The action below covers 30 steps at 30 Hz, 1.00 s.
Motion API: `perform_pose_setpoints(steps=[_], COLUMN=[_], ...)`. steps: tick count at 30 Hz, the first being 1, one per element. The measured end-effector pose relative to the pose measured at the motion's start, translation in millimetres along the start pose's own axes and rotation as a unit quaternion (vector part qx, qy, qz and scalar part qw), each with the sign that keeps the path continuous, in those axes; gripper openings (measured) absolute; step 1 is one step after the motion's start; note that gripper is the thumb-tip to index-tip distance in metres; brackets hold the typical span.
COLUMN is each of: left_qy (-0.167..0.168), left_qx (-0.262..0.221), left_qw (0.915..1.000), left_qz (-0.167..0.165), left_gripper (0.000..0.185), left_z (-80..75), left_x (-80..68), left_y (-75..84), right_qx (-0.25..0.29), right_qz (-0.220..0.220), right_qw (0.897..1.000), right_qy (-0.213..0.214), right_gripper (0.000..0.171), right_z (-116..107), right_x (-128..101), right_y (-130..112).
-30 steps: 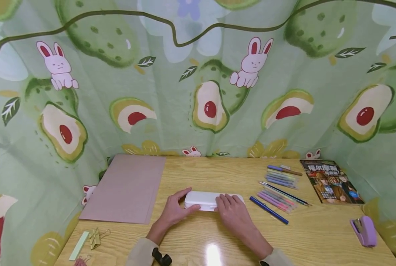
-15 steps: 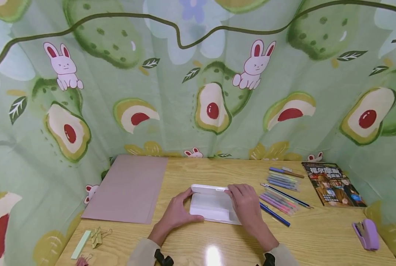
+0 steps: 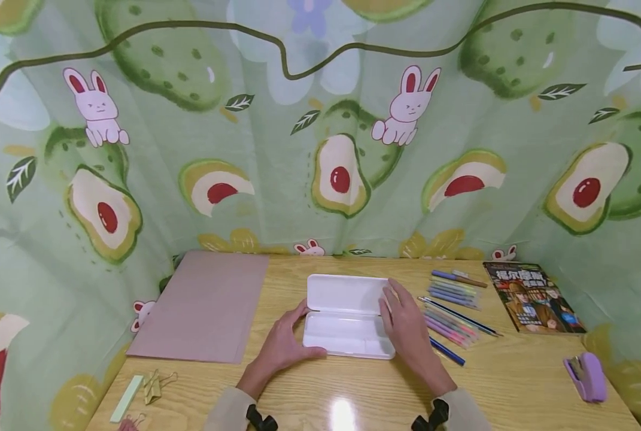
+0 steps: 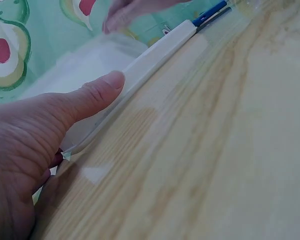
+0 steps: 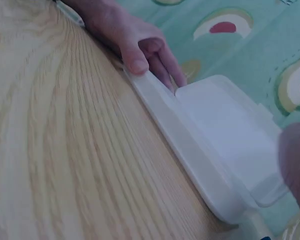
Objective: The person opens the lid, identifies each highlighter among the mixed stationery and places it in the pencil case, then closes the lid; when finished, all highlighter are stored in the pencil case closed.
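The white pencil case lies open mid-desk, lid flat toward the far side. My left hand clamps its left end to steady it; my right hand rests flat-fingered on the lid's right edge, pens waiting right.

The wooden table carries an open pencil case, a folder, pens, a book, a stapler and clips.
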<state>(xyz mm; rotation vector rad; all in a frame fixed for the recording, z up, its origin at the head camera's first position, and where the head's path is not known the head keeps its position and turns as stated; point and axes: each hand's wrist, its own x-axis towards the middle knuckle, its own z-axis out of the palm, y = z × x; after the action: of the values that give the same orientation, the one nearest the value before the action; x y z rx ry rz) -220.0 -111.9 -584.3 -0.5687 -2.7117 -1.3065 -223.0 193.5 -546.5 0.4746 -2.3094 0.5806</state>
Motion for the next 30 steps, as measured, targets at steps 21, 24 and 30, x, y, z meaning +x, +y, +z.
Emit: perform_pose_setpoints(steps=[21, 24, 30], left_qy=[0.033, 0.031, 0.017], left_qx=[-0.018, -0.001, 0.011], left_qw=[0.9987, 0.9988, 0.9992], left_qz=[-0.035, -0.037, -0.035], left_gripper=[0.107, 0.104, 0.098], left_z=[-1.0, -1.0, 1.8], left_x=[-1.0, -0.7, 0.4], left_y=[-3.2, -2.1, -0.6], right_qx=[0.062, 0.043, 0.026], right_qz=[0.165, 0.159, 0.146], right_qw=[0.979, 0.98, 0.981], right_qy=[-0.1, -0.113, -0.122], right_gripper=[0.03, 0.027, 0.017], right_z=[-82.0, -89.0, -92.2], right_x=[-46.3, -58.1, -65.5], right_y=[72.9, 82.8, 90.0])
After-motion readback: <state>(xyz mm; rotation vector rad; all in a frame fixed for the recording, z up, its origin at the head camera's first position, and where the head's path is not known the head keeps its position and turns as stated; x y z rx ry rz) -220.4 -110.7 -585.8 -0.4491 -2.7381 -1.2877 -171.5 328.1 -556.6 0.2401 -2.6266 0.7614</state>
